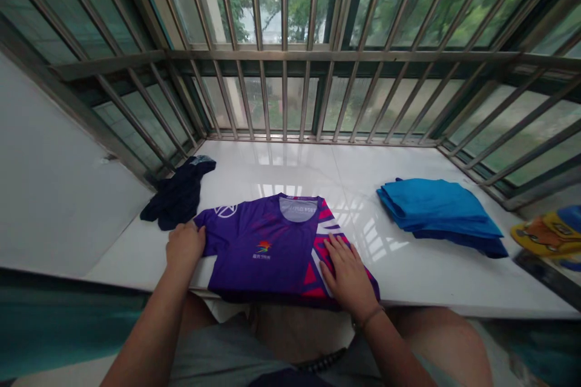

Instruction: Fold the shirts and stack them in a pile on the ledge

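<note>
A purple T-shirt (pixel 272 248) with a small emblem on its chest and pink-and-white patterning on the right lies front up on the white sill. Its lower part hangs over the sill's front edge. My left hand (pixel 185 245) is closed on the end of the sleeve at the left, beside a white round logo. Flat on the patterned right side rests my right hand (pixel 347 272), fingers stretched out and slightly spread. The right sleeve is not visible as spread out; that side looks folded in or covered by my hand.
Dark navy clothing (pixel 179 193) lies crumpled at the left by the wall. On the right sits a folded blue stack of cloth (pixel 440 211). A yellow cartoon-printed object (pixel 551 234) stands at the far right. Metal window bars (pixel 284 97) enclose the white sill (pixel 290 163).
</note>
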### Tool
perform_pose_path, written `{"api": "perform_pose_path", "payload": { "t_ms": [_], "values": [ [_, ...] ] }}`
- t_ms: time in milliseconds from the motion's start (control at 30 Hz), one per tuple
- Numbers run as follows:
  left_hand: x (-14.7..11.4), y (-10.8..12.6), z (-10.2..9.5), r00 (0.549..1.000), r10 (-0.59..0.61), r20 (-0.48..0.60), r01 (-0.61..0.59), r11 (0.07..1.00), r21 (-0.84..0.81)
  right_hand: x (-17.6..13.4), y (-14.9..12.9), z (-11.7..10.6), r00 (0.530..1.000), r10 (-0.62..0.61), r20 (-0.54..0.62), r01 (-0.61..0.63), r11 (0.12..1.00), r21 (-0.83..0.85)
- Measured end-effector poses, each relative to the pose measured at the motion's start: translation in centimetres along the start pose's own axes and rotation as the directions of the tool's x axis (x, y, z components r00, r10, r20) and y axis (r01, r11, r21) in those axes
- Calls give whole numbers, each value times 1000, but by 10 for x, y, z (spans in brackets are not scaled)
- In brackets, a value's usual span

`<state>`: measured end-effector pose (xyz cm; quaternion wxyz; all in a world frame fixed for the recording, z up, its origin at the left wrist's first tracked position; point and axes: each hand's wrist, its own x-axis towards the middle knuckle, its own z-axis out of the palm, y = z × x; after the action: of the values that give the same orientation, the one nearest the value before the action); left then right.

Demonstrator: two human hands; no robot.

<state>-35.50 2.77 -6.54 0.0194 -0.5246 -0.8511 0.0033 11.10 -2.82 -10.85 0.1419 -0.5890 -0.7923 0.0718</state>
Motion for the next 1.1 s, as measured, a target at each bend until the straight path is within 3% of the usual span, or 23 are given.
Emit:
{"api": "perform_pose_path", "payload": {
  "t_ms": [100, 200, 233, 300, 367, 433, 500, 567, 667, 733, 833, 1000, 1100],
  "values": [
    [-2, 6, -7, 994, 90, -60, -101, 975, -198, 0, 0, 0, 1000, -5, -11, 5, 1000, -1],
    [-24, 18, -23, 946, 238, -218, -315, 830, -460, -1, 0, -1, 1000, -6, -11, 6, 1000, -10],
    [-35, 22, -30, 904, 331, -272, -427, 753, -500, -1, 0, -2, 1000, -7, -7, 7, 1000, -13],
    [-62, 28, -43, 769, 554, -319, -632, 583, -511, -1, 0, -2, 1000, -9, 0, 9, 1000, -17],
    [-87, 32, -54, 632, 731, -258, -730, 450, -515, -1, 1, -1, 1000, -12, -2, 12, 1000, -15],
    [-104, 33, -61, 557, 823, -112, -719, 410, -562, -1, 1, 0, 1000, -14, -14, 14, 1000, -11],
    [-109, 31, -59, 555, 832, 21, -655, 452, -606, -1, 2, 2, 1000, -19, -25, 18, 1000, -6],
    [-103, 27, -51, 618, 784, 57, -600, 518, -610, -1, 2, 2, 999, -18, -28, 17, 1000, -3],
    [-86, 25, -35, 749, 659, -67, -569, 589, -575, -1, 1, 1, 1000, -9, -21, 9, 1000, -4],
    [-79, 32, -28, 779, 611, -140, -573, 604, -554, 0, 1, 1, 1000, -6, -18, 6, 1000, -6],
    [-89, 57, -24, 728, 667, -158, -636, 571, -519, 0, 2, 1, 1000, -9, -21, 9, 1000, -9],
    [-140, 108, -5, 522, 853, -19, -787, 473, -396, -1, 1, 1, 1000, -14, -25, 13, 1000, -21],
    [-159, 118, 13, 486, 874, 10, -817, 458, -350, -1, -1, -2, 1000, -6, -12, 6, 1000, -27]
  ]
}}
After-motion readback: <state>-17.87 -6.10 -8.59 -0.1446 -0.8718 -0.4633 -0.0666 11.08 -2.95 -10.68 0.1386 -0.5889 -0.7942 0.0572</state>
